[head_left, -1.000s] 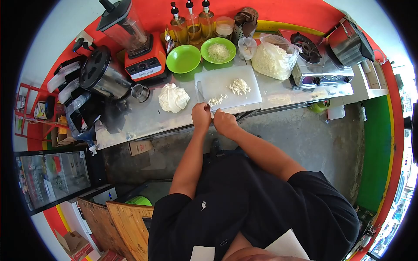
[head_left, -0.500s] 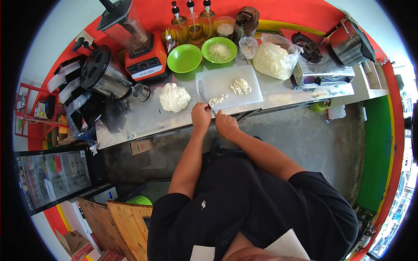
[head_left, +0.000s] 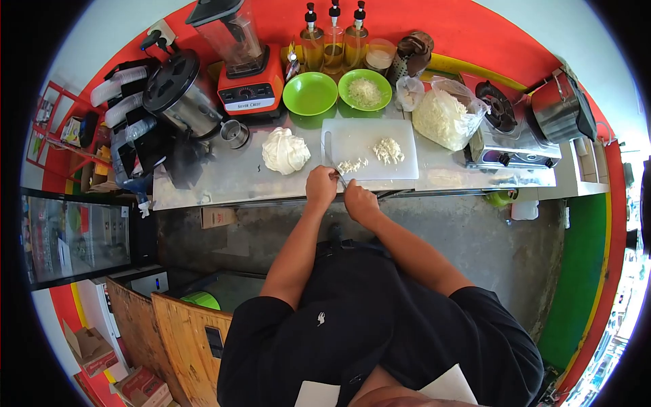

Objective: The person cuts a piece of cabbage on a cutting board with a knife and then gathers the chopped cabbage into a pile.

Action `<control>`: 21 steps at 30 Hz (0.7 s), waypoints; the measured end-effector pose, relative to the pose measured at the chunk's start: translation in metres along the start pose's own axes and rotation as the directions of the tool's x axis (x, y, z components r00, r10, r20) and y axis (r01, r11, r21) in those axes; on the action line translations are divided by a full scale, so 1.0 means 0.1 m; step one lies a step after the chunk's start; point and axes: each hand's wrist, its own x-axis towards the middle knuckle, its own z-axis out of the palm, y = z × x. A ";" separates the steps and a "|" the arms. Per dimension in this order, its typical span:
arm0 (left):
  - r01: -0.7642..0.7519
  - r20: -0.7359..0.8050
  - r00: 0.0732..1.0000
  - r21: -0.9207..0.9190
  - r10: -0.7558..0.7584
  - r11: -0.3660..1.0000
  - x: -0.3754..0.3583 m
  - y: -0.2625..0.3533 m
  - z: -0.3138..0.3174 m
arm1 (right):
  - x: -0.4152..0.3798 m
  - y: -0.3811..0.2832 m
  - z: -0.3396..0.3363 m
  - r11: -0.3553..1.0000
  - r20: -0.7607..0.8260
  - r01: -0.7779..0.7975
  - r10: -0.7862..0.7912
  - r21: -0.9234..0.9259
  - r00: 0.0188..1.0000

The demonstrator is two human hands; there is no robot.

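My right hand (head_left: 361, 203) is closed round the handle of a knife (head_left: 341, 180). The thin blade points up and left, over the near left edge of the white cutting board (head_left: 369, 132). Right beside the blade, my left hand (head_left: 321, 186) has its fingers curled in; what they pinch, if anything, is hidden. A small scatter of chopped pale bits (head_left: 352, 165) lies on the board just beyond my hands. Farther right on it is a larger pile of chopped pale bits (head_left: 388, 150).
Left of the board sits a bunched white lump (head_left: 285, 150). Behind stand an empty green bowl (head_left: 310, 93), a green bowl with pale shreds (head_left: 348, 102), a red blender (head_left: 249, 98) and pump bottles (head_left: 333, 49). To the right are a filled plastic bag (head_left: 444, 119) and a gas stove (head_left: 512, 149).
The camera view has shifted, so the counter appears turned and farther right. Both hands stay together at the board's near left edge, the knife still in my right hand.
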 end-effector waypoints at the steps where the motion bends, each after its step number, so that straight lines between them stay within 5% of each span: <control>1: 0.003 -0.005 1.000 0.001 -0.003 1.000 0.00 0.01 0.00 | 0.05 0.00 -0.05 0.999 0.021 0.009 -0.010 0.036 1.000; 8: 0.033 -0.052 0.998 0.035 -0.031 0.999 0.05 0.13 0.00 | 0.02 0.15 -0.08 0.994 0.049 -0.038 0.033 0.099 0.998; 13: -0.178 -0.044 0.983 0.042 0.180 0.983 0.20 0.12 0.16 | -0.08 0.42 -0.27 0.986 0.050 -0.121 0.116 0.113 0.992; 21: -0.291 0.041 0.956 0.010 0.291 0.957 0.45 0.38 0.36 | 0.00 0.92 -0.42 0.955 -0.016 -0.249 0.255 0.163 0.967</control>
